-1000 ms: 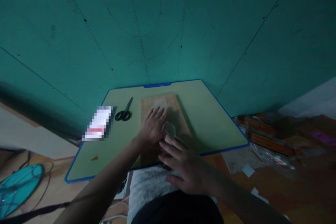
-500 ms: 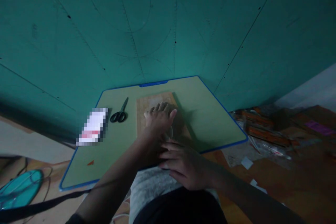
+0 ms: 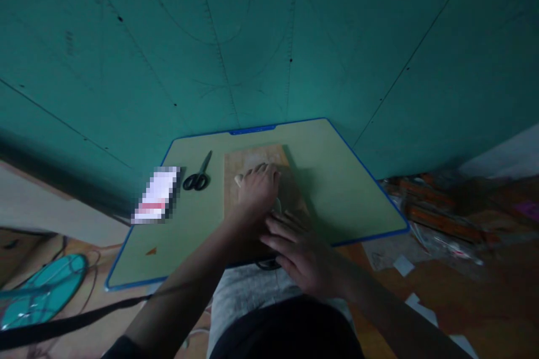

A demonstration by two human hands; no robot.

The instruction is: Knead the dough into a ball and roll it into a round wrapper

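Note:
My left hand [image 3: 259,188] presses palm-down on a wooden board [image 3: 233,160], its fingers curled and thumb tucked in. A small pale piece [image 3: 239,179] shows at its left side; what lies under the palm is hidden. My right hand [image 3: 305,252] is close by, over the board's near right part, fingers stretched out and slightly apart, holding nothing visible. Between the hands a thin pale curved edge [image 3: 277,205] shows, too dim to name. Scissors [image 3: 199,175] with black handles lie left of the board, blades pointing away.
The board rests on a pale green folding table [image 3: 349,179] with a blue rim, against a green wall [image 3: 269,39]. A blurred-out white item [image 3: 158,193] and a small orange triangle [image 3: 151,251] lie on its left. Packaged things [image 3: 442,221] and paper scraps [image 3: 403,265] are on the right floor.
My left hand's thumb and fingers have drawn in from a more spread pose. My right hand has shifted slightly right, its fingers straighter. The whole view has shifted slightly.

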